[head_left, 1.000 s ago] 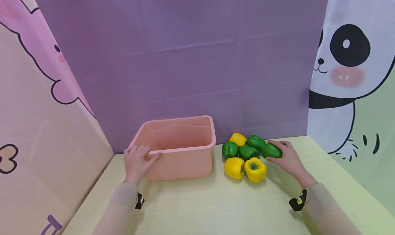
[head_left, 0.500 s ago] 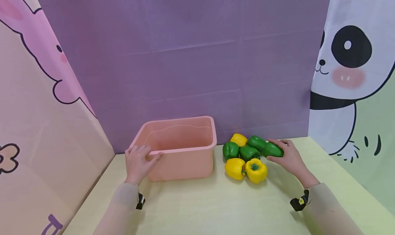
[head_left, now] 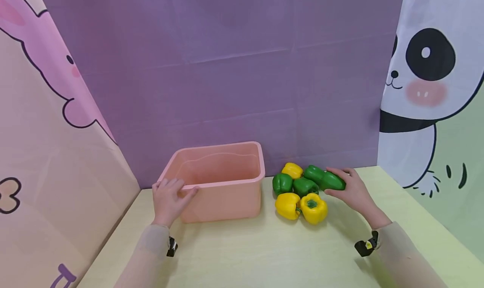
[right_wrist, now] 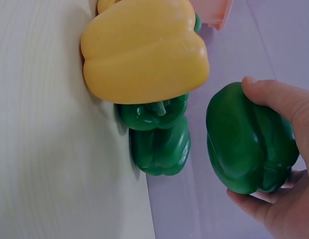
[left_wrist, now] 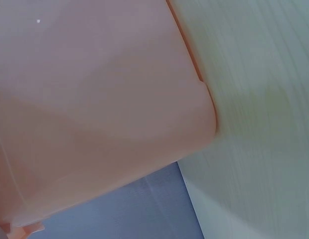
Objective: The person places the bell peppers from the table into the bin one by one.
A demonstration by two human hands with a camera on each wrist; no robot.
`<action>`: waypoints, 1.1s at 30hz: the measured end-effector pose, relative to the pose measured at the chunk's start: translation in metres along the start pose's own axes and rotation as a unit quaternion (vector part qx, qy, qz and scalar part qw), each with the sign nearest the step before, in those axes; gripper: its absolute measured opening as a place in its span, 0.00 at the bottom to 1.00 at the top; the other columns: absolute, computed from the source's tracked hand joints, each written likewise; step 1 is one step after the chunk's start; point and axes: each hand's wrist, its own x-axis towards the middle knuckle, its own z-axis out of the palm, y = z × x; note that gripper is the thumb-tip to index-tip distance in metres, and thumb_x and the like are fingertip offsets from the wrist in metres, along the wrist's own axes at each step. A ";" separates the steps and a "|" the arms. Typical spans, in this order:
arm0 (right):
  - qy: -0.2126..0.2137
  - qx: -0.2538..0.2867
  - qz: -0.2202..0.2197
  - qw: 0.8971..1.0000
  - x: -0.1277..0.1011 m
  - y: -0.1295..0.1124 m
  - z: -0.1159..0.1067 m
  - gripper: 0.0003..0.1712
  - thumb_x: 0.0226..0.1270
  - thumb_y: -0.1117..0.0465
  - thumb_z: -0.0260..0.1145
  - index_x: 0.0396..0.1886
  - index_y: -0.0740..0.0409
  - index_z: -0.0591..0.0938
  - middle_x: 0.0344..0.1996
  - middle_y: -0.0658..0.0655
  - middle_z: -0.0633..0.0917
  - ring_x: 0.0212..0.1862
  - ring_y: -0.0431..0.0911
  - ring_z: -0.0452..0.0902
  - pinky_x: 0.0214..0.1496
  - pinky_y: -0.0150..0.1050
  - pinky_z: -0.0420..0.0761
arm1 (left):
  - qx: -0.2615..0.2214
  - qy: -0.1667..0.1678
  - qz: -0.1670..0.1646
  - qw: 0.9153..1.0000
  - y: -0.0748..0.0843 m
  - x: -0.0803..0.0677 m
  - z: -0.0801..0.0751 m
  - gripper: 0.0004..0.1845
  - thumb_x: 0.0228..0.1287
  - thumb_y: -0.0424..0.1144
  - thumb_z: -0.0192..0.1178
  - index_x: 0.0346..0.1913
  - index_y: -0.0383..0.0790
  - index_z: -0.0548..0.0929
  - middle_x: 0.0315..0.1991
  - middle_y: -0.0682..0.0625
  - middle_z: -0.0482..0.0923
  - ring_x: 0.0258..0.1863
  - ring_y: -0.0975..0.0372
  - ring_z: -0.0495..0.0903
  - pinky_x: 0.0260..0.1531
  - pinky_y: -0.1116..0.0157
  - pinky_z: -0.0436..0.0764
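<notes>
My right hand (head_left: 354, 190) grips a green bell pepper (head_left: 333, 180) between thumb and fingers, at the right end of a group of peppers. In the right wrist view this held pepper (right_wrist: 249, 139) stands apart from the tabletop, with the thumb on one side and fingers on the other. At the left, my left hand (head_left: 169, 200) holds the near left rim of a pink plastic bin (head_left: 223, 202), fingers over the edge and thumb along the outer front. The left wrist view is mostly filled by the bin's wall (left_wrist: 109, 99).
Near the held pepper lie a yellow pepper (head_left: 292, 170) at the back, green peppers (head_left: 282, 184) in the middle, and two front ones, a yellow pepper (head_left: 287, 206) and an upright yellow pepper (head_left: 313, 208). A purple curtain (head_left: 242, 78) hangs behind the pale table (head_left: 242, 254).
The right hand has raised the green pepper slightly, and it now overlaps the green pepper behind it more. The left hand stays at the bin rim.
</notes>
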 end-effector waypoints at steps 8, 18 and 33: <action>-0.006 0.002 0.001 1.000 0.002 -0.009 -0.004 0.39 0.57 0.53 0.74 0.67 0.57 0.71 0.61 0.76 0.62 0.50 0.68 0.68 0.46 0.59 0.74 | 0.002 -0.006 -0.003 1.000 -0.001 0.002 0.000 0.24 0.55 0.64 0.62 0.23 0.48 0.71 0.21 0.55 0.70 0.26 0.56 0.62 0.41 0.48 0.59; -0.004 0.005 -0.013 1.000 0.004 -0.014 0.000 0.38 0.56 0.54 0.75 0.66 0.56 0.72 0.60 0.75 0.62 0.50 0.67 0.69 0.46 0.59 0.74 | -0.004 -0.006 -0.002 1.000 -0.001 -0.001 -0.001 0.23 0.55 0.63 0.63 0.23 0.48 0.71 0.20 0.56 0.68 0.26 0.56 0.62 0.41 0.49 0.58; -0.011 0.017 -0.036 0.999 0.018 -0.032 -0.003 0.38 0.58 0.53 0.74 0.67 0.56 0.71 0.61 0.73 0.62 0.49 0.65 0.72 0.47 0.58 0.77 | -0.013 0.007 0.005 1.000 0.000 0.000 -0.001 0.23 0.54 0.63 0.63 0.23 0.48 0.71 0.22 0.55 0.71 0.26 0.56 0.64 0.41 0.49 0.58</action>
